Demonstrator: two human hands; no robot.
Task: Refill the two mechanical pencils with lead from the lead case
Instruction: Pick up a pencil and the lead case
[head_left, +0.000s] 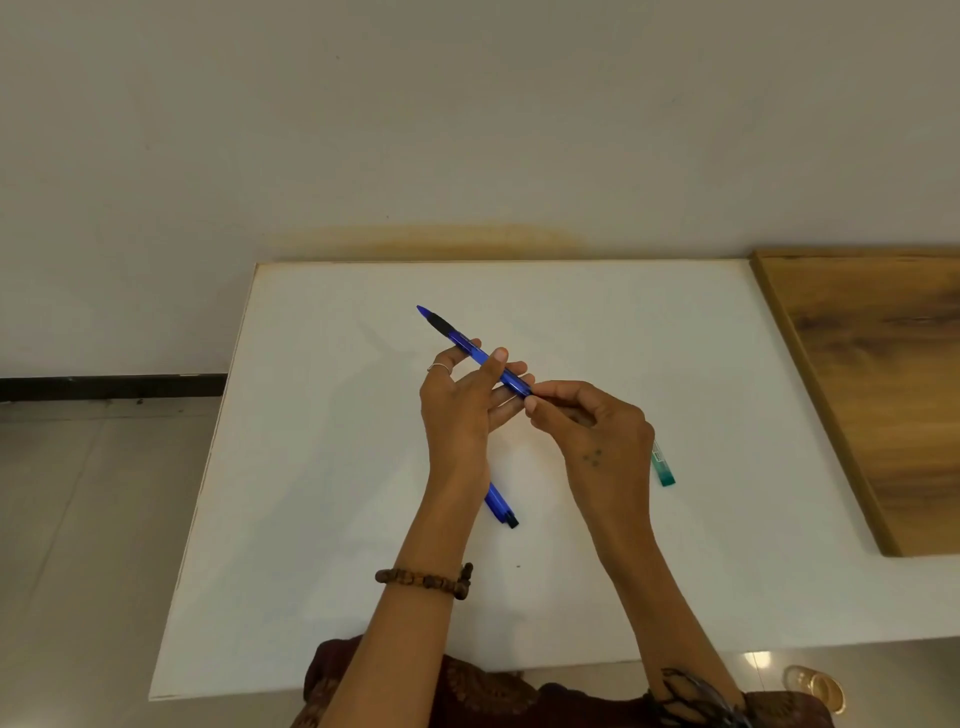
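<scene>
Two pencils are in play, both blue. Going left to right: the left hand (462, 400) is half curled around the first pencil (470, 351), thumb on top and fingers beneath the barrel, holding it clear of the table (322, 467) with its tip pointing to about 10 o'clock. At the rear end, toward 4 o'clock, the right hand (587, 421) has its fingertips pinched closed on the cap; whether the cap is loose yet I cannot tell. The second pencil (501, 506) lies on the table below the left wrist, partly hidden by it. The lead case (664, 467), teal, lies flat at roughly 4 o'clock from the hands, just beside the right hand.

The step in hand looks like pulling off the cap. It should go best with the left grip firm and steady, the pull straight along the barrel, no twisting sideways, and the cap set down near the case so it does not roll away.
</scene>
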